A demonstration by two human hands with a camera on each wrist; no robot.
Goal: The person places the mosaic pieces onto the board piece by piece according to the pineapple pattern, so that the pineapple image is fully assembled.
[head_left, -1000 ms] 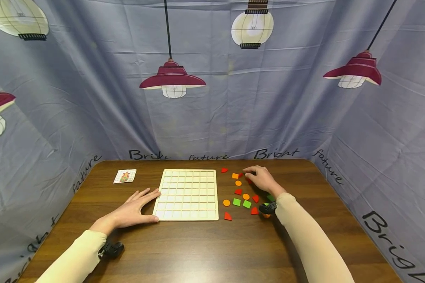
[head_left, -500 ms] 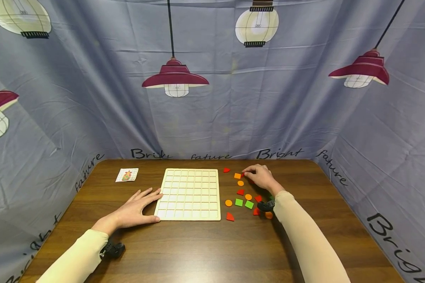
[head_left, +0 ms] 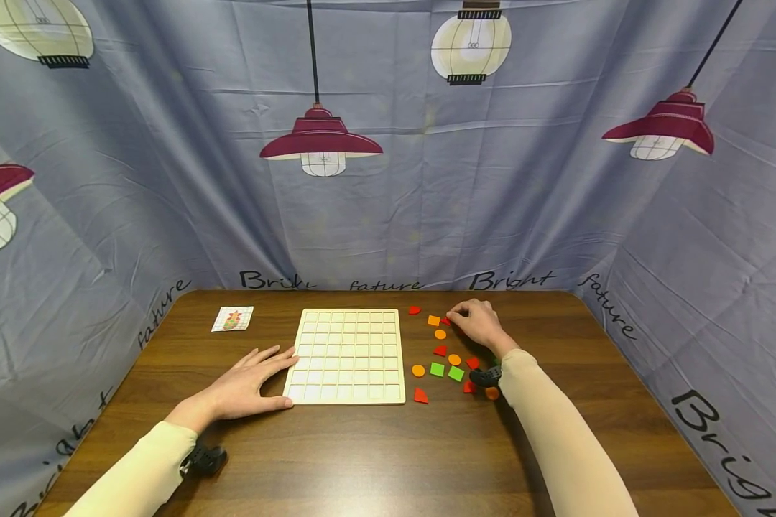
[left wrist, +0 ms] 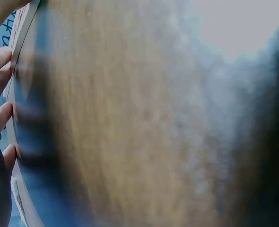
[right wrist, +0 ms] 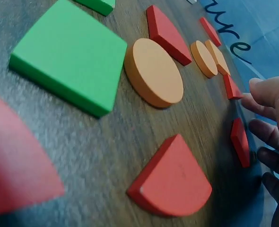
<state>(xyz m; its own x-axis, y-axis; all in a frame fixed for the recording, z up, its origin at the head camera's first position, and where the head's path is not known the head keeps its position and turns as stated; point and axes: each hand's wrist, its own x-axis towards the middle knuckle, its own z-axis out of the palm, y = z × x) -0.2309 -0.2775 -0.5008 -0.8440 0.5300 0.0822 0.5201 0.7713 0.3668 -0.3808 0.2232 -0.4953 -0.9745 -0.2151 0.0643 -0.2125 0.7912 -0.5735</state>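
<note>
Grey curtains printed with lamps close round a dark wooden desk, bare along its near edge. At centre lies a pale gridded tray; the left hand rests flat, grip released, against its left rim. Beside scattered coloured shapes, the right hand curls over a red piece, touching it; whether it pinches is unclear.

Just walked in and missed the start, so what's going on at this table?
A person sits at a wooden table with an empty gridded board in front of them. The left hand rests flat against the board's left edge. The right hand reaches among loose red, orange and green shape pieces to the board's right, fingertips at a small red piece. A small picture card lies far left.
</note>
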